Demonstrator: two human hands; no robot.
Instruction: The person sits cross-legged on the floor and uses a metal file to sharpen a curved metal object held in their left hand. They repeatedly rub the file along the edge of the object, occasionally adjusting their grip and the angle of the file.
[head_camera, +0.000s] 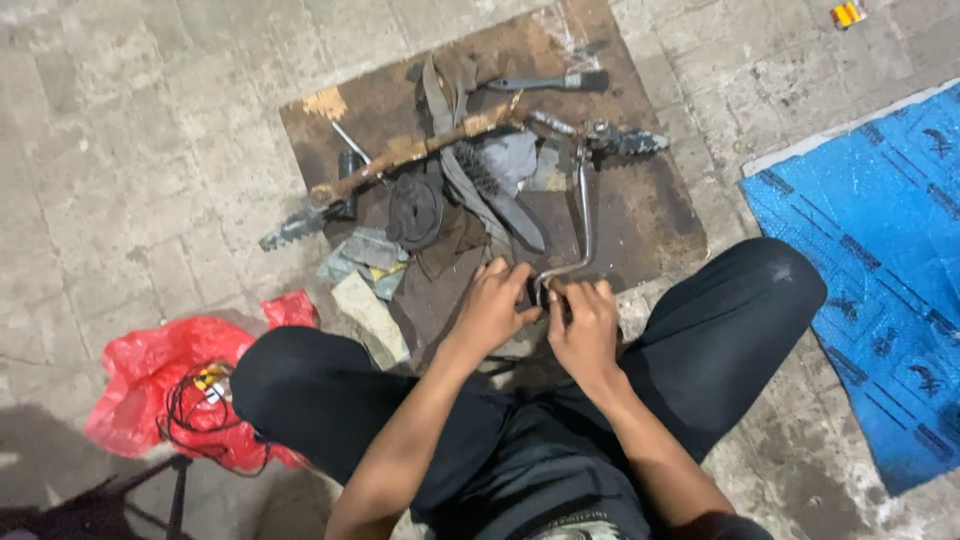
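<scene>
1. Rough grey paving stones make up the ground (150, 140) you are sitting on, with a stained brown board (650, 215) laid flat in front of your knees.
2. Your left hand (492, 305) is curled closed at the near end of a bent chrome lever (583, 215), thumb and fingers pinching a small part there; what that part is cannot be made out.
3. Your right hand (585, 328) sits just beside it, fingers folded in around the same spot, touching the lever's hooked end.
4. That lever runs from your hands up the board to a toothed metal footpeg (630, 140).
5. A rusty bar (420, 150) lies slanted across the board, ending at a second footpeg (290, 230) off its left edge.
6. A dark brush (550, 82) rests at the far edge, and grey rags (365, 255) lie near your left knee.
7. A red plastic bag (150, 375) with black wires sits to your left; a blue mat (880, 260) lies to your right.
</scene>
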